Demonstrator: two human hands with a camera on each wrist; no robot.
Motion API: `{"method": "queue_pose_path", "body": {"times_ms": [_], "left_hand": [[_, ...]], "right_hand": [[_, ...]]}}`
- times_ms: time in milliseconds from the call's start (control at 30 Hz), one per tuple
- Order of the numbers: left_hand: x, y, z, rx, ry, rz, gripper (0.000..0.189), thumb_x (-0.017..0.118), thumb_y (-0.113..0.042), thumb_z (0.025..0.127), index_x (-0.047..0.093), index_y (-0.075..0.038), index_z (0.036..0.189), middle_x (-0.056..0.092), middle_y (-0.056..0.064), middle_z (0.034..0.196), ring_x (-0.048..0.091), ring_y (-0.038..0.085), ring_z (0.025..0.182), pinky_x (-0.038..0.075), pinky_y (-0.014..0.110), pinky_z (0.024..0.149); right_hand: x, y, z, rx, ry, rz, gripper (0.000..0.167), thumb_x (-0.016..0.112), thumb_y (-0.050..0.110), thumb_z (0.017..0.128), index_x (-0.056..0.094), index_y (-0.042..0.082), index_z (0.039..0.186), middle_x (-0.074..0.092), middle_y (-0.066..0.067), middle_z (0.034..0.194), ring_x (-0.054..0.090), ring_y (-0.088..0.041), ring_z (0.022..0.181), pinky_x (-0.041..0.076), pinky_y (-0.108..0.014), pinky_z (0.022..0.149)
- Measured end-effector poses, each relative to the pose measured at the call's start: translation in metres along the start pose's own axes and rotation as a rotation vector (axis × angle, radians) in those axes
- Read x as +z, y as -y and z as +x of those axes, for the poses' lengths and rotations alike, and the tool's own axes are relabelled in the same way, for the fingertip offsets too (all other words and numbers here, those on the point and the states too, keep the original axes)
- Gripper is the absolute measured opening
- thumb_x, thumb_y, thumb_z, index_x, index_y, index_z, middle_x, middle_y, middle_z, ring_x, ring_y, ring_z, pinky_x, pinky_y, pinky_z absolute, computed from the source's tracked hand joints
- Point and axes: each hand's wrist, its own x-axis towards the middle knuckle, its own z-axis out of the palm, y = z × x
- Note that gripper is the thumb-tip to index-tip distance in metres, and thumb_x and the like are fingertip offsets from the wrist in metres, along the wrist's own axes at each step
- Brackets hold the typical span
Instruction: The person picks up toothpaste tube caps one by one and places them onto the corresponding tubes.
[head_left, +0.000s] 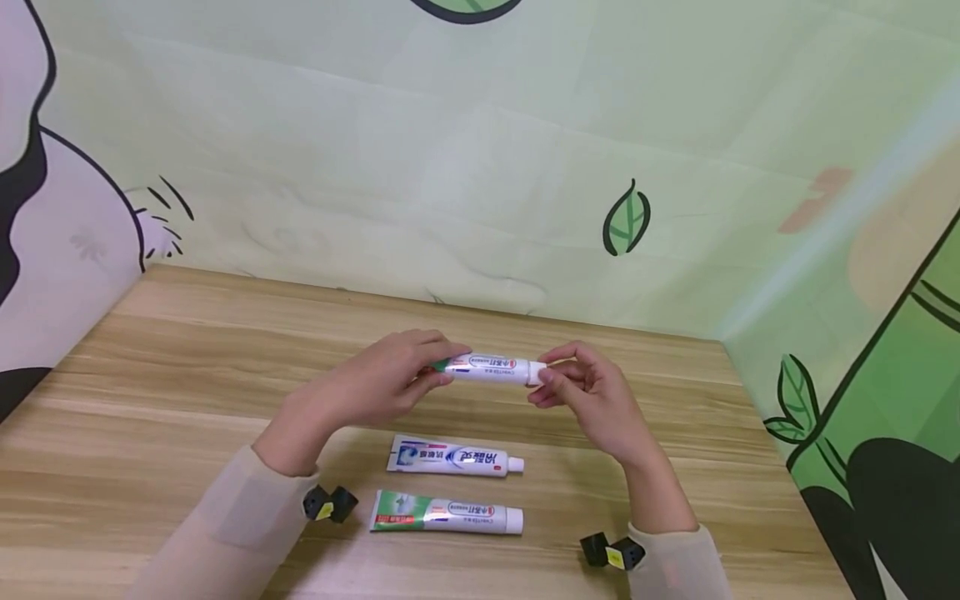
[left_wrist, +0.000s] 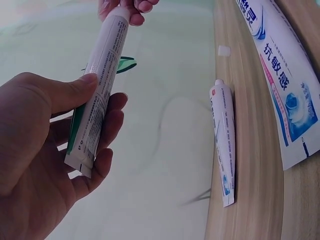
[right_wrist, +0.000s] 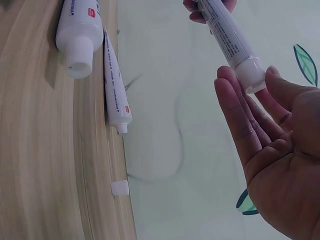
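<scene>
A white toothpaste tube [head_left: 487, 367] with a green tail is held level above the table. My left hand [head_left: 382, 375] grips it near its tail, thumb on one side and fingers on the other in the left wrist view. My right hand [head_left: 596, 400] pinches its white cap [right_wrist: 250, 76] between thumb and fingers. Below, a blue-and-white toothpaste tube [head_left: 453, 457] lies with its cap to the right. Nearer me lies a green-and-white toothpaste tube [head_left: 446, 512], also capped.
Farther back on the wooden table [head_left: 225, 333], the wrist views show another white toothpaste tube [right_wrist: 116, 90] with a narrow bare nozzle. A loose white cap [right_wrist: 120, 188] lies beyond its nozzle end. A printed cloth backdrop [head_left: 375, 167] rises behind the table and along its sides.
</scene>
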Motion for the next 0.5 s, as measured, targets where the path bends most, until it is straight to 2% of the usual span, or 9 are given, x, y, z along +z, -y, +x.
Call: {"method": "queue_pose_path", "body": {"times_ms": [167,300,500], "left_hand": [[0.0005,0.0003,0.0,-0.021,0.002,-0.003,0.041,0.06,-0.018,0.106,0.059,-0.01,0.146,0.069,0.005,0.123,0.059,0.013,0.092,0.053,0.03,0.08],[0.0008,0.0008,0.0004,-0.019,-0.005,-0.002,0.041,0.061,-0.018,0.105,0.059,-0.008,0.146,0.069,0.005,0.122,0.059,0.013,0.091,0.053,0.031,0.08],[0.0007,0.0011,0.0004,-0.013,-0.008,0.008,0.041,0.061,-0.018,0.105,0.059,-0.008,0.145,0.069,0.005,0.122,0.059,0.013,0.092,0.053,0.031,0.081]], "right_hand": [[0.0007,-0.0006,-0.0008,0.024,0.005,0.02,0.026,0.063,-0.004,0.099,0.057,-0.006,0.125,0.069,-0.037,0.116,0.077,-0.035,0.091,0.063,-0.046,0.082],[0.0009,-0.0018,-0.0012,0.034,0.011,0.026,0.031,0.063,-0.009,0.097,0.055,-0.006,0.127,0.066,-0.04,0.121,0.078,-0.029,0.091,0.063,-0.047,0.082],[0.0007,-0.0031,-0.0006,0.025,0.02,-0.013,0.027,0.063,-0.005,0.099,0.057,-0.005,0.125,0.07,-0.036,0.116,0.078,-0.021,0.088,0.063,-0.047,0.081]]}}
